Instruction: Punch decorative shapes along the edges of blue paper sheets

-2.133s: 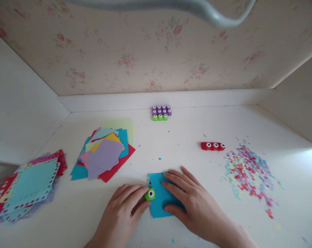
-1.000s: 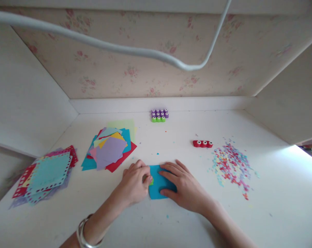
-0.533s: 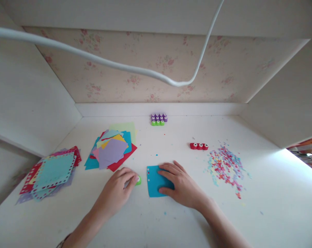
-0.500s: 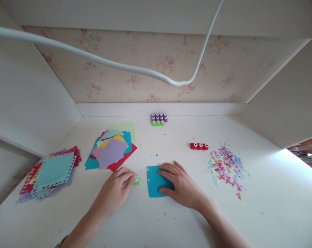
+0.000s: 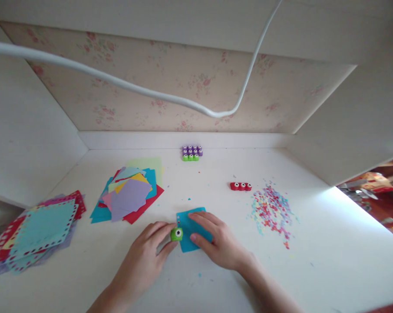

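A small blue paper square [image 5: 187, 221] lies on the white desk [image 5: 313, 243] in front of me. My right hand [image 5: 216, 241] rests flat on it with fingers spread, pinning it down. My left hand [image 5: 144, 258] pinches a little green paper punch [image 5: 176, 234] between thumb and fingers, and the punch sits on the paper's left edge. A few small holes show along that edge, above the punch.
A loose stack of coloured paper [image 5: 127, 195] lies left of centre. Punched sheets [image 5: 33, 230] are piled at the far left. Purple and green punches [image 5: 191, 153] sit by the back wall, red punches [image 5: 241, 186] and confetti [image 5: 271, 208] to the right. A white cable [image 5: 118, 84] hangs overhead.
My left hand had drawn the green punch off to the left of the blue paper; now it has brought it back onto the paper's left edge. My right hand stays on the paper.
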A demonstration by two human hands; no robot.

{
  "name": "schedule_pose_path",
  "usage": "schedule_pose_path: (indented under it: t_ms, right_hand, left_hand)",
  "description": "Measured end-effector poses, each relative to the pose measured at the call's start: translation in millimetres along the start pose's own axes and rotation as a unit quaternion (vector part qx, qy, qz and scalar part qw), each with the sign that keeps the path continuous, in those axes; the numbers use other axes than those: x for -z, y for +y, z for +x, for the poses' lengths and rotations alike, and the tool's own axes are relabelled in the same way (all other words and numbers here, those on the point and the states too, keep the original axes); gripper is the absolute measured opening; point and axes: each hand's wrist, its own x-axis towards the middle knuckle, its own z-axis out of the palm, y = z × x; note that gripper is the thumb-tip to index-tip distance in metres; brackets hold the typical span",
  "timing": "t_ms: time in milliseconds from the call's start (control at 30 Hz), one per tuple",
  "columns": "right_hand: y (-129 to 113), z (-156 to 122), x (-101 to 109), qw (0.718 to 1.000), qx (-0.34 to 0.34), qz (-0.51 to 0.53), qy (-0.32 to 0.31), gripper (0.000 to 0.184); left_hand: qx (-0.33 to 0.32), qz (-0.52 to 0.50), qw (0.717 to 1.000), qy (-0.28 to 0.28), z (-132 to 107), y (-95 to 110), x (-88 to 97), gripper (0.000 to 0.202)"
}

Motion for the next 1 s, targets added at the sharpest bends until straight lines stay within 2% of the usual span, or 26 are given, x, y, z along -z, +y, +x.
schedule_pose_path:
  t_ms: [133, 267, 367, 433, 533, 633, 700, 767, 867, 1000]
  right_hand:
    - [-5.2, 1.3, -2.6, 0.997, 0.028, 0.067, -0.007, 0.030]
    - [-0.6, 2.4, -2.5, 0.996, -0.003, 0.087, 0.002, 0.026]
    - [11.3, 3.9, 5.8, 0.990, -0.054, 0.110, 0.070, 0.025]
    - [26.1, 6.1, 20.9, 0.971, -0.130, 0.123, 0.159, 0.029]
    - [58.6, 9.7, 60.0, 0.915, -0.276, 0.072, 0.286, 0.045]
    - [95.9, 11.0, 105.6, 0.880, -0.336, 0.005, 0.335, 0.061]
    - [117.9, 10.4, 128.8, 0.863, -0.368, -0.037, 0.343, 0.063]
    - [135.4, 9.5, 142.2, 0.851, -0.397, -0.077, 0.335, 0.058]
    - [152.5, 8.5, 146.4, 0.842, -0.427, -0.123, 0.306, 0.048]
    - [162.6, 9.1, 141.1, 0.839, -0.441, -0.160, 0.274, 0.042]
  left_hand:
    - [-0.006, -0.047, 0.999, -0.009, 9.1, 11.8, -18.6, 0.026]
    - [0.024, -0.071, 0.997, -0.006, 8.2, 8.5, -31.6, 0.037]
    - [0.019, -0.060, 0.998, 0.001, 5.1, 5.1, -31.7, 0.033]
    - [0.000, -0.032, 0.999, 0.006, 3.5, 3.7, -28.6, 0.027]
    - [-0.038, 0.011, 0.999, 0.010, 2.6, 3.4, -23.6, 0.022]
    - [-0.072, 0.029, 0.997, 0.017, 2.9, 6.3, -20.2, 0.019]
    - [-0.087, 0.038, 0.995, 0.020, 3.1, 8.7, -18.7, 0.019]
    - [-0.095, 0.045, 0.994, 0.015, 2.9, 9.9, -17.8, 0.019]
    - [-0.095, 0.051, 0.994, 0.007, 1.1, 7.8, -17.2, 0.018]
    - [-0.087, 0.053, 0.995, -0.006, -1.3, 3.3, -18.0, 0.017]
